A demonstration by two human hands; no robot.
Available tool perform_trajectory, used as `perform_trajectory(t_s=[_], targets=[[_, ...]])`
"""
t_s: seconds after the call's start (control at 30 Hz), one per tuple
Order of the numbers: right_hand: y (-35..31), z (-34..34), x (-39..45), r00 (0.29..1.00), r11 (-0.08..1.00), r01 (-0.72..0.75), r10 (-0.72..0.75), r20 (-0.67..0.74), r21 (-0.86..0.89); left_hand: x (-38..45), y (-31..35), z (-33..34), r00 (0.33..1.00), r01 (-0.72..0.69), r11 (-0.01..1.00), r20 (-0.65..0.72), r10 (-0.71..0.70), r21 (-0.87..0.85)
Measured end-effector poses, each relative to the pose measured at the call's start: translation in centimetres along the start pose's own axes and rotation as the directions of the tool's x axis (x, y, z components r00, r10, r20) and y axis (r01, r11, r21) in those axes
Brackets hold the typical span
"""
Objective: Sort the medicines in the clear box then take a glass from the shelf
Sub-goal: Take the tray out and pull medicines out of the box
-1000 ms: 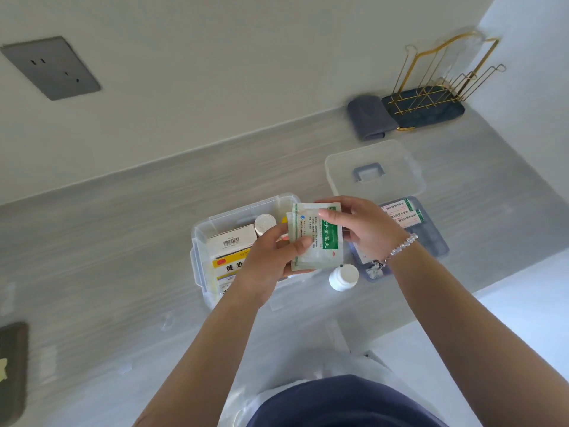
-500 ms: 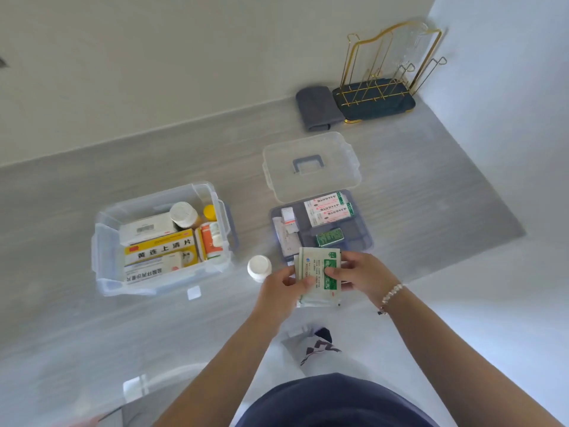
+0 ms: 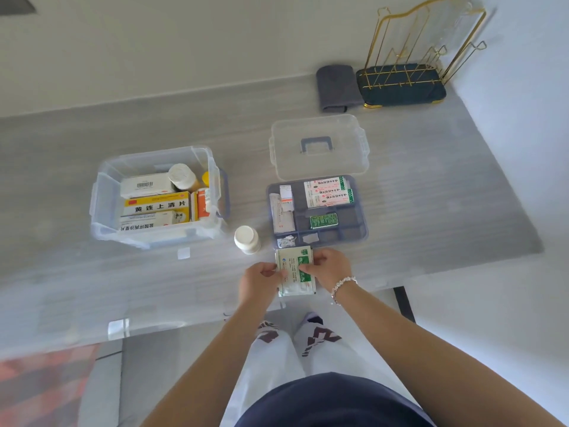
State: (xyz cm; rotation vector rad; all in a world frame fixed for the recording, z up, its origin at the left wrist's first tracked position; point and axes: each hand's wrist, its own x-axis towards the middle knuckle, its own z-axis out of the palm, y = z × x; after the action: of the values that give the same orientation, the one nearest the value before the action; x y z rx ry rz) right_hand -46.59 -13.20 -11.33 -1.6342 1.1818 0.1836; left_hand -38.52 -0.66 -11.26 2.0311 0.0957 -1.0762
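Two hands, left grip (image 3: 261, 280) and right grip (image 3: 329, 268) pinching sachets (image 3: 294, 272) between them

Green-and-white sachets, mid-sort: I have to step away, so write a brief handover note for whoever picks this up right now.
Left hand and right hand both pinch the stack of green-and-white sachets at the table's near edge.
Clear box sits left, open, holding medicine cartons and bottles.
Divider tray sits beyond the sachets, partly filled; the lid lies behind it.
White bottle stands loose between box and tray.
Done: box opened, tray out.
Left: place sachets and bottle, close up, fetch a glass; none is clearly visible.
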Motion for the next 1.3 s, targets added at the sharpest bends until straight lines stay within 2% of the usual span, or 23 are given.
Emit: perform_trajectory(t_s=[0.17,0.27,0.37,0.6,0.73,0.93,1.17,1.3], targets=[[0.0,-0.2,-0.1,0.997,0.996,0.069,-0.068,0.02,-0.062,-0.8,0.5,-0.2,0.999,-0.05,0.998,-0.01,0.051,0.042],[0.0,-0.7,-0.4,0.996,0.994,0.063,-0.068,-0.064,-0.085,-1.5,0.7,-0.5,0.994,-0.102,0.993,-0.038,0.104,0.067],[-0.5,-0.8,-1.1,0.988,0.996,0.091,-0.09,-0.125,0.0,-2.4,1.4,-1.0,0.987,-0.155,0.988,-0.032,0.155,0.02],[-5.8,0.1,-3.5,0.976,0.95,0.214,-0.202,-0.076,0.226,-3.6,4.2,-4.6,0.963,-0.267,0.95,-0.025,0.267,-0.159],[-9.7,1.7,-4.7,0.962,0.899,0.27,-0.27,-0.049,0.345,-3.1,5.6,-8.3,0.947,-0.321,0.929,-0.066,0.314,-0.185],[-14.6,5.9,-5.2,0.935,0.853,0.348,-0.345,-0.081,0.388,-1.1,6.2,-14.5,0.919,-0.393,0.912,-0.082,0.386,-0.116],[-17.8,10.9,-4.2,0.93,0.841,0.364,-0.349,-0.115,0.401,1.8,6.2,-20.5,0.895,-0.44,0.897,-0.091,0.436,-0.031],[-19.3,13.1,-2.9,0.924,0.876,0.382,-0.355,-0.144,0.296,4.0,6.5,-23.4,0.887,-0.449,0.89,-0.075,0.455,0.08]])
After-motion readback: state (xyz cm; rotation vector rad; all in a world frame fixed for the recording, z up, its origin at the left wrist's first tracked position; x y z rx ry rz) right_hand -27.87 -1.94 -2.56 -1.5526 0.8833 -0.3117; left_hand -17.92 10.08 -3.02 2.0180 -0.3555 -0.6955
